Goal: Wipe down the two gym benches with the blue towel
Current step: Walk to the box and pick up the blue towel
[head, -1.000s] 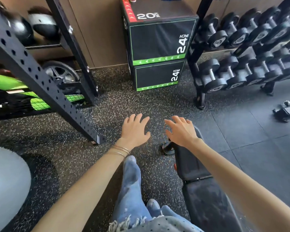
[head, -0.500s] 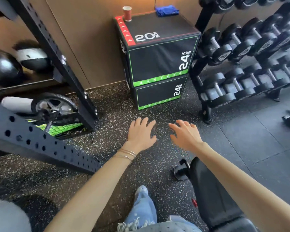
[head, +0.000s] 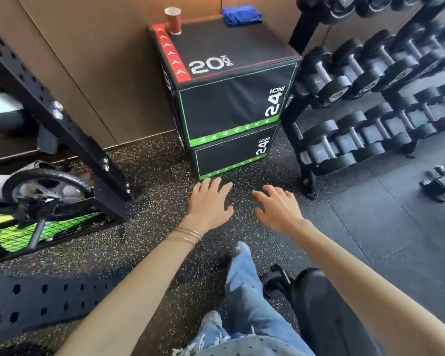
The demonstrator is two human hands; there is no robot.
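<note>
The blue towel [head: 241, 15] lies bunched on the far right corner of the top of the upper plyo box [head: 231, 50], close to the wall. A red paper cup [head: 173, 20] stands upright on the far left corner of the same top, well apart from the towel. The box sits on a second one, between a black steel rack on the left and the dumbbell rack [head: 370, 104] on the right.

Both hands hover over the speckled floor [head: 144, 227] in front of the boxes. The left hand [head: 208, 204] and the right hand [head: 278, 209] are empty, palms down, with fingers spread and relaxed. Neither touches anything, and both are short of the towel.

Only one gym bench [head: 326, 309] shows, a dark padded end at the near right beside the person's leg. The second is out of view.

The towel looks soft, light and limp, so it should crumple into whatever shape the grip gives it. A loose one-handed pinch at an edge would probably let it unfold and dangle. Gathering the middle of the heap into the palm looks more secure and leaves a wad ready for wiping. The cup is far enough off that a lift from the right side is unlikely to knock it.
</note>
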